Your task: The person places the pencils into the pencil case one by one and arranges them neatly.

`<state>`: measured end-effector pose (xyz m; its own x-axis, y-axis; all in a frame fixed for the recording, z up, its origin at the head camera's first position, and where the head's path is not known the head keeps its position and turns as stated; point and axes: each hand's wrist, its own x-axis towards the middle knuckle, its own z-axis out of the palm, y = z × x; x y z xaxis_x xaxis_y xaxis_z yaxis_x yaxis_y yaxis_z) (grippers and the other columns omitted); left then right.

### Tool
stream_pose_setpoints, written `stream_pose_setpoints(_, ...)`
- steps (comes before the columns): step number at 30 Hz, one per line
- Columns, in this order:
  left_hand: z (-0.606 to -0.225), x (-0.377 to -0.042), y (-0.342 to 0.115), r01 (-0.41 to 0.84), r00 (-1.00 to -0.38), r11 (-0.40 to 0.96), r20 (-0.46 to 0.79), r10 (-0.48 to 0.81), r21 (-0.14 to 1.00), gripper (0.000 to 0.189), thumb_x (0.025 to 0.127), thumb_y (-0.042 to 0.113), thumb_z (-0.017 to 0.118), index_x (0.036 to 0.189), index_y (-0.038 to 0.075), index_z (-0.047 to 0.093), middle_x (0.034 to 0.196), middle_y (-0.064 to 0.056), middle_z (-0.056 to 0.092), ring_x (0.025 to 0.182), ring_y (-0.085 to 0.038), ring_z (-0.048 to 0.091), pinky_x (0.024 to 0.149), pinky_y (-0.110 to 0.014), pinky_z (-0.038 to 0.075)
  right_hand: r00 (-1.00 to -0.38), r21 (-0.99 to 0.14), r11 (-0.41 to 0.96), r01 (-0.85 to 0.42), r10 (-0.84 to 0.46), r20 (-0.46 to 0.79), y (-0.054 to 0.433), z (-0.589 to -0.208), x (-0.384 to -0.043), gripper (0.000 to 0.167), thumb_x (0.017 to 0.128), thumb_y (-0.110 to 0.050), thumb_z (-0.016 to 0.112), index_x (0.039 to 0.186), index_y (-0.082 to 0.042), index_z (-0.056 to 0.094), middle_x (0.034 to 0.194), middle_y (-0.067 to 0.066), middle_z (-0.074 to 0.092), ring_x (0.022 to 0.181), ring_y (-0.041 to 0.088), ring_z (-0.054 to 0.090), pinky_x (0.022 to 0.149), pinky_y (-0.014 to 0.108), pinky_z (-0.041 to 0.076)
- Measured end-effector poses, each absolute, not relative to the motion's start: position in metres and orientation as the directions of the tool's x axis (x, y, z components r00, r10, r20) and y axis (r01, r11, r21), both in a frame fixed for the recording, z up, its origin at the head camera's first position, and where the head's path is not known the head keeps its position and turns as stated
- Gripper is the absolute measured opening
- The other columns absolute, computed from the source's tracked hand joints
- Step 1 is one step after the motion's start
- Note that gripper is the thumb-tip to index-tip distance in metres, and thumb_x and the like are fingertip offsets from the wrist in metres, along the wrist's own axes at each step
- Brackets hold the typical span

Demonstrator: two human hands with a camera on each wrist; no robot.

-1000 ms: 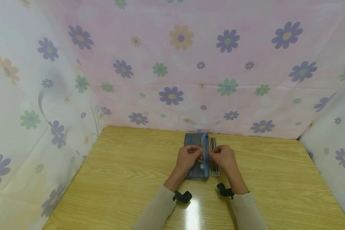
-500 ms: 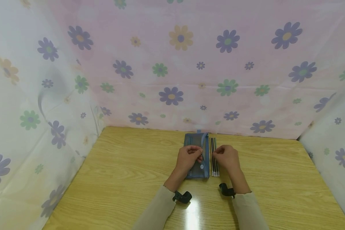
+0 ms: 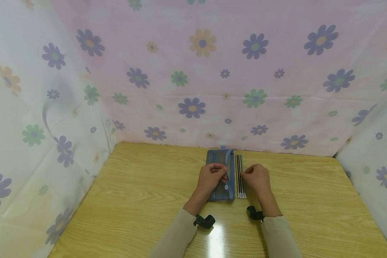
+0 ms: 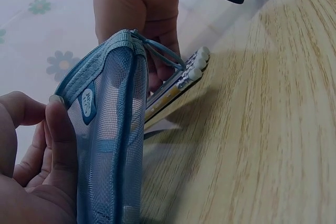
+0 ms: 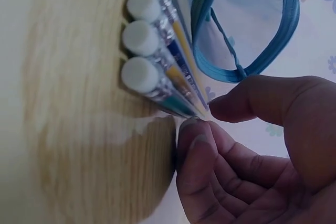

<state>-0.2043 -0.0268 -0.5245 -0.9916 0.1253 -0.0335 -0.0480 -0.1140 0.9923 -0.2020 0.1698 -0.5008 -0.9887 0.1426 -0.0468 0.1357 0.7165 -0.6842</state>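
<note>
A blue mesh zip pencil case (image 3: 221,193) lies at the back of the table, its zipped side gaping to the right. My left hand (image 3: 211,177) pinches the upper edge of the opening between thumb and index finger, beside the case's small label (image 4: 88,102). Several pencils (image 3: 240,187) lie in a row just right of the case, white erasers towards me. My right hand (image 3: 257,177) is at the row's right side, thumb and index fingertips closing about the outermost pencil, a green one (image 5: 170,101). More slim sticks (image 3: 211,157) show through the mesh on the left.
The wood-grain table (image 3: 148,200) meets a flowered cloth (image 3: 193,125) at its back edge. A dark wrist mount (image 3: 254,213) sits on each wrist. A zip pull cord (image 4: 163,51) hangs at the case's near end.
My right hand has moved from the case's open edge rightward across the pencils to the outer one. My left hand and the case have stayed in place.
</note>
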Motion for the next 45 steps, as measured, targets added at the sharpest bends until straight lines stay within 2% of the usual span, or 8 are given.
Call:
stream_pose_setpoints(8, -0.5259, -0.2052, -0.0266, -0.054, -0.992, -0.112, -0.040, 0.122, 0.992, 0.016, 0.100, 0.011, 0.075, 0.106, -0.004, 0.075, 0.083, -0.015, 0.075, 0.063, -0.014, 0.069, 0.063, -0.031, 0.064, -0.984, -0.658, 0.735, 0.164, 0.171, -0.053, 0.1712, -0.5076, -0.2062, 0.022, 0.089, -0.017, 0.081, 0.080, 0.003, 0.079, 0.078, 0.015, 0.075, 0.067, 0.026, 0.067, 0.057, 0.038, 0.056)
stream_pose_setpoints(16, -0.5265, -0.2061, -0.0266, -0.044, -0.992, -0.109, -0.030, 0.122, 0.993, 0.014, 0.100, 0.010, 0.075, 0.105, -0.004, 0.075, 0.082, -0.014, 0.075, 0.062, -0.014, 0.069, 0.064, -0.033, 0.065, -0.985, -0.645, 0.748, 0.153, 0.165, -0.043, 0.1719, -0.5085, -0.2048, 0.025, 0.088, -0.017, 0.082, 0.074, 0.002, 0.078, 0.072, 0.012, 0.073, 0.066, 0.028, 0.067, 0.060, 0.046, 0.059)
stream_pose_setpoints(24, -0.5255, -0.2053, -0.0266, -0.048, -0.992, -0.108, -0.035, 0.120, 0.993, 0.014, 0.100, 0.010, 0.075, 0.105, -0.003, 0.075, 0.081, -0.013, 0.074, 0.061, -0.013, 0.069, 0.063, -0.032, 0.065, -0.978, -0.620, 0.761, 0.190, 0.203, -0.050, 0.1688, -0.5103, -0.2054, 0.027, 0.087, -0.020, 0.082, 0.071, 0.001, 0.076, 0.071, 0.015, 0.073, 0.063, 0.029, 0.068, 0.057, 0.045, 0.058)
stream_pose_setpoints(29, -0.5255, -0.2051, -0.0268, -0.051, -0.992, -0.109, -0.038, 0.120, 0.993, 0.015, 0.100, 0.011, 0.075, 0.105, -0.003, 0.076, 0.080, -0.012, 0.074, 0.061, -0.014, 0.069, 0.063, -0.032, 0.065, -0.973, -0.587, 0.781, 0.212, 0.222, -0.056, 0.1650, -0.5079, -0.2037, 0.032, 0.086, -0.023, 0.080, 0.066, -0.001, 0.069, 0.063, 0.012, 0.067, 0.055, 0.027, 0.064, 0.046, 0.037, 0.050)
stream_pose_setpoints(36, -0.5253, -0.2049, -0.0270, -0.055, -0.992, -0.105, -0.042, 0.121, 0.993, 0.015, 0.100, 0.011, 0.075, 0.105, -0.003, 0.076, 0.081, -0.013, 0.074, 0.062, -0.014, 0.069, 0.064, -0.033, 0.065, -0.967, -0.541, 0.805, 0.243, 0.244, -0.071, 0.1641, -0.5077, -0.2032, 0.035, 0.087, -0.027, 0.079, 0.067, -0.005, 0.060, 0.061, 0.007, 0.059, 0.052, 0.024, 0.057, 0.042, 0.033, 0.041)
stream_pose_setpoints(45, -0.5250, -0.2042, -0.0272, -0.063, -0.992, -0.110, -0.049, 0.120, 0.992, 0.015, 0.100, 0.011, 0.075, 0.105, -0.003, 0.075, 0.081, -0.013, 0.074, 0.062, -0.014, 0.069, 0.064, -0.033, 0.065, -0.962, -0.531, 0.804, 0.269, 0.253, -0.105, 0.1638, -0.5040, -0.2008, 0.037, 0.086, -0.029, 0.078, 0.066, -0.008, 0.056, 0.061, 0.007, 0.057, 0.051, 0.023, 0.055, 0.040, 0.032, 0.040)
